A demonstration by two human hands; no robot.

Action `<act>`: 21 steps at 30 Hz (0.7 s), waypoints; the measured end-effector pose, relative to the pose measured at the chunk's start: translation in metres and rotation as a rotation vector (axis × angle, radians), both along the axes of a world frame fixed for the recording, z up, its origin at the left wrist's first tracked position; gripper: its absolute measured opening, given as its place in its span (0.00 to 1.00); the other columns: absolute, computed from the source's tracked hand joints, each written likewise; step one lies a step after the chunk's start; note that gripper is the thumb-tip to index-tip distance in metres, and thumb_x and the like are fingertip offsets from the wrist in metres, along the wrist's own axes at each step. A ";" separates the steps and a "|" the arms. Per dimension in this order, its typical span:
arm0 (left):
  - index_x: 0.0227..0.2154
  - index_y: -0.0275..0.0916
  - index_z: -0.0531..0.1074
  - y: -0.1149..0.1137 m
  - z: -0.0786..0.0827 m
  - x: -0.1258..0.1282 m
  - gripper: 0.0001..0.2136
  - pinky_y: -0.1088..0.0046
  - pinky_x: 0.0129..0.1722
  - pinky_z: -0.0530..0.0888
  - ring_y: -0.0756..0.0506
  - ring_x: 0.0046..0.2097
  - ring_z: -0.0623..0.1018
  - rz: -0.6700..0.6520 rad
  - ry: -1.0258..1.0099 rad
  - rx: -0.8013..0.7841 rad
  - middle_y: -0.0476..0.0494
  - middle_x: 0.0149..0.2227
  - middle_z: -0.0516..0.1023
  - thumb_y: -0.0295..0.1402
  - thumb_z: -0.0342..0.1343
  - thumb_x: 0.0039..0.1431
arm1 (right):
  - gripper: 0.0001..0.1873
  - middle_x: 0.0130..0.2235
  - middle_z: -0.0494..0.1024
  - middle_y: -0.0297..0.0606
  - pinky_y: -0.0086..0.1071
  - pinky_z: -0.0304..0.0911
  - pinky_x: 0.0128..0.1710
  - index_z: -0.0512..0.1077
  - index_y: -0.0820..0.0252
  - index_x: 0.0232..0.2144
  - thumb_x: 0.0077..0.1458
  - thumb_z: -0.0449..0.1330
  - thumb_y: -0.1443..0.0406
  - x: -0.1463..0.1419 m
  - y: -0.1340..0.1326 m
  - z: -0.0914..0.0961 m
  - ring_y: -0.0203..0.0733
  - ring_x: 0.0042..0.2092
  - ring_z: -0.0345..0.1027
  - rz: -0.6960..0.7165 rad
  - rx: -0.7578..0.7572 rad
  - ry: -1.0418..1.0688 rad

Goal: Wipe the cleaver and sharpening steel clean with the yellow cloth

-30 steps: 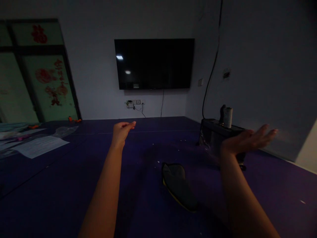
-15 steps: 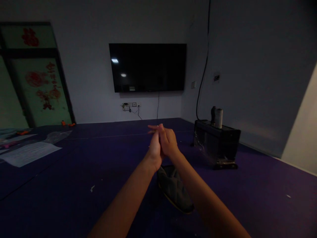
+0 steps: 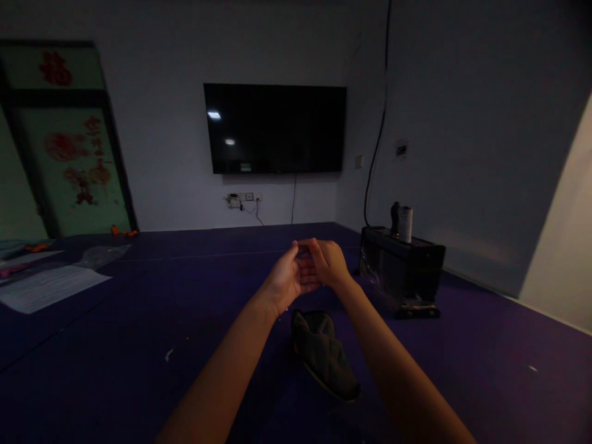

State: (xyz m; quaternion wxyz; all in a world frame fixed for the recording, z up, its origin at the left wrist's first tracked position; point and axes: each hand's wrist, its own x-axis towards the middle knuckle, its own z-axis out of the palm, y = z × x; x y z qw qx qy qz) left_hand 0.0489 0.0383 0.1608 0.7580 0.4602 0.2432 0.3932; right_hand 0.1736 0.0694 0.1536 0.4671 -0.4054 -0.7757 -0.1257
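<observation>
My left hand (image 3: 282, 277) is held out in front of me, palm turned inward, its fingers stretched across toward the other hand. Facing it, my right hand (image 3: 332, 265) has its back outward and its fingers slightly bent. The two hands meet around their fingers, with a gap between the palms, and nothing shows in that gap. How the far fingers overlap is partly hidden. Below the hands, on the purple floor (image 3: 222, 370), lies a dark quilted slipper (image 3: 326, 357), which neither hand touches.
To the right stands a black box-shaped case (image 3: 402, 265) with a pale cylinder (image 3: 405, 224) and a dark bottle-like object on top. Printed paper (image 3: 53, 287) and clear plastic lie at left. A television (image 3: 277, 129) hangs on the far wall.
The palms, pressed together before, have come apart into a cupped shape, with my right hand shifting right and my left hand slightly left. The view has shifted slightly.
</observation>
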 end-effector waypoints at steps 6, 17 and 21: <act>0.29 0.36 0.68 -0.001 -0.006 0.006 0.24 0.70 0.35 0.66 0.48 0.30 0.71 -0.004 -0.057 -0.020 0.44 0.26 0.72 0.52 0.37 0.55 | 0.39 0.27 0.76 0.42 0.30 0.57 0.29 0.75 0.61 0.31 0.59 0.28 0.50 -0.012 -0.010 0.000 0.43 0.33 0.70 -0.069 0.036 -0.061; 0.45 0.27 0.65 -0.001 -0.002 -0.001 0.36 0.54 0.47 0.62 0.33 0.50 0.68 -0.089 -0.257 -0.007 0.24 0.45 0.69 0.58 0.37 0.49 | 0.32 0.31 0.76 0.42 0.38 0.59 0.39 0.74 0.61 0.37 0.60 0.33 0.54 -0.053 -0.027 -0.006 0.46 0.38 0.68 0.159 0.022 -0.067; 0.49 0.36 0.63 0.003 -0.002 -0.003 0.33 0.52 0.47 0.61 0.34 0.53 0.65 0.008 -0.278 0.005 0.30 0.48 0.68 0.57 0.40 0.49 | 0.27 0.43 0.73 0.41 0.42 0.56 0.45 0.65 0.58 0.49 0.60 0.34 0.57 -0.060 -0.029 -0.007 0.47 0.46 0.64 0.271 0.079 -0.062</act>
